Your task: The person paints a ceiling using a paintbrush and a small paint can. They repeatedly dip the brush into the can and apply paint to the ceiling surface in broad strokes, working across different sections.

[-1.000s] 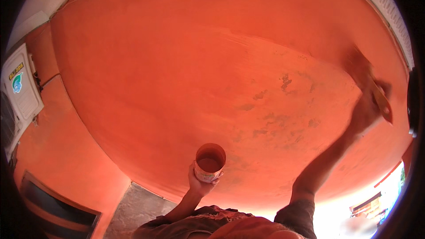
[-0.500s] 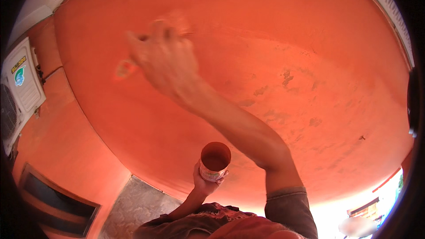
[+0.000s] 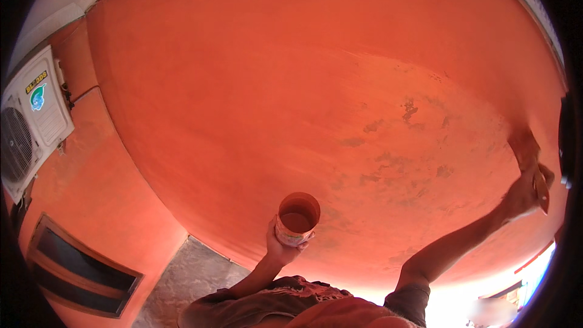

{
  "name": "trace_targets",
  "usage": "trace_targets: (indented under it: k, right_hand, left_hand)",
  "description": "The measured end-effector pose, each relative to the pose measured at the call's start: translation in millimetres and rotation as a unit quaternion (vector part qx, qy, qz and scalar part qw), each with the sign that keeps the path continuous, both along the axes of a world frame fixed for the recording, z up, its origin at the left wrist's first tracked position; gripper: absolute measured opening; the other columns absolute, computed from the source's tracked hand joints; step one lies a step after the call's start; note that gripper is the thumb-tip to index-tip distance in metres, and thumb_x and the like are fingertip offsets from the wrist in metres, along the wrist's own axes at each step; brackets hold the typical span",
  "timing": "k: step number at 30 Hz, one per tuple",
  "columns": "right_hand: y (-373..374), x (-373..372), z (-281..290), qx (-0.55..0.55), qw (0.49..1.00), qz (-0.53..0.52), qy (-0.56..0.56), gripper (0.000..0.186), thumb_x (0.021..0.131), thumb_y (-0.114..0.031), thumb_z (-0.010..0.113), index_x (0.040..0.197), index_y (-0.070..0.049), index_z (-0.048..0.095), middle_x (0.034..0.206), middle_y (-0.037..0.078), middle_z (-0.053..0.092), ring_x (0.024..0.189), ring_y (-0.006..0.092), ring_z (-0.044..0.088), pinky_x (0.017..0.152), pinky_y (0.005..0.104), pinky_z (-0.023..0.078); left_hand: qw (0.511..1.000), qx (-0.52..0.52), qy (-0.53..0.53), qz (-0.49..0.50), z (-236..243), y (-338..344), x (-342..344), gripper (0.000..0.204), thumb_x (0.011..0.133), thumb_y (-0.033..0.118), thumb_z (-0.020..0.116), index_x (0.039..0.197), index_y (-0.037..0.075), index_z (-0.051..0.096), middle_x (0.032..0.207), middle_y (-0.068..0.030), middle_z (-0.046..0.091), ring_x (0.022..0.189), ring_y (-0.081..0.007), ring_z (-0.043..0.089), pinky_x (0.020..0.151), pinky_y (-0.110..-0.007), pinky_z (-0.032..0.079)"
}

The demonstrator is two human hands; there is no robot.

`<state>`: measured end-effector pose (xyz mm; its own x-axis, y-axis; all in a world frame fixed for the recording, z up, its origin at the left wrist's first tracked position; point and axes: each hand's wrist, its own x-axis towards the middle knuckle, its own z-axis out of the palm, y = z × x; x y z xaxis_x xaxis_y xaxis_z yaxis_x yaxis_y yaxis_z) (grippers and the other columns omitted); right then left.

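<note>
My left hand (image 3: 280,251) is wrapped round a round open tub (image 3: 292,239) with a printed outside, holding it upright low in the middle. Reddish paint (image 3: 296,223) shows inside it. Far to the right, my right arm is stretched out and my right hand (image 3: 523,195) is closed on a paintbrush (image 3: 526,144). The end of its handle sticks out below my fingers. The bristle end points up against the orange wall (image 3: 243,85), where its tip is blurred.
Dark, flaking patches (image 3: 388,161) mark the wall between my hands. At the left hang an air conditioner unit (image 3: 51,118) and a wood-framed window (image 3: 85,267) on the side wall. A grey floor (image 3: 188,285) lies lower left. Bright daylight enters lower right.
My right hand has swung with the paintbrush from the upper left of the wall to the far right. The left hand and tub are almost where they were; the view has shifted slightly.
</note>
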<state>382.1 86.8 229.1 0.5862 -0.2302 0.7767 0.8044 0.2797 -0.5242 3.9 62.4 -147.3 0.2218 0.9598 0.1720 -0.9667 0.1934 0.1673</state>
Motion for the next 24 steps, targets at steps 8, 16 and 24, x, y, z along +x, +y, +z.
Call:
trace_targets:
  k: [8, 16, 24]
  right_hand:
    - [36, -176, 29, 0.029, 0.945, 0.124, -0.303, 0.010, 0.089, -0.011, 0.078, 0.089, -0.001, 0.073, 0.088, 0.008, 0.071, 0.085, 0.0211, 0.070, 0.074, 0.0288, 0.056]
    - [28, -411, 38, 0.002, 0.752, 0.420, -0.508, 0.009, 0.089, -0.008, 0.076, 0.090, -0.001, 0.070, 0.088, 0.007, 0.069, 0.085, 0.0187, 0.068, 0.074, 0.0302, 0.056]
    - [49, -230, 37, 0.015, 0.846, 0.380, -0.375, 0.009, 0.089, -0.006, 0.073, 0.090, 0.000, 0.067, 0.088, 0.005, 0.066, 0.084, 0.0162, 0.067, 0.074, 0.0317, 0.057]
  left_hand:
    - [0.999, -0.002, -0.025, -0.023, -3, 7, 6, 0.075, 0.092, 0.069, 0.050, 0.146, 0.017, 0.049, 0.127, -0.0157, 0.060, 0.108, -0.0371, 0.059, 0.063, -0.033, 0.053]
    - [0.998, -0.012, -0.053, -0.035, 7, -8, -7, 0.077, 0.089, 0.067, 0.058, 0.141, 0.011, 0.051, 0.124, -0.0179, 0.061, 0.104, -0.0369, 0.059, 0.061, -0.031, 0.052]
    - [0.999, -0.005, -0.020, -0.051, 5, -2, -35, 0.077, 0.085, 0.063, 0.067, 0.140, 0.010, 0.053, 0.121, -0.0192, 0.058, 0.105, -0.0336, 0.056, 0.057, -0.027, 0.053]
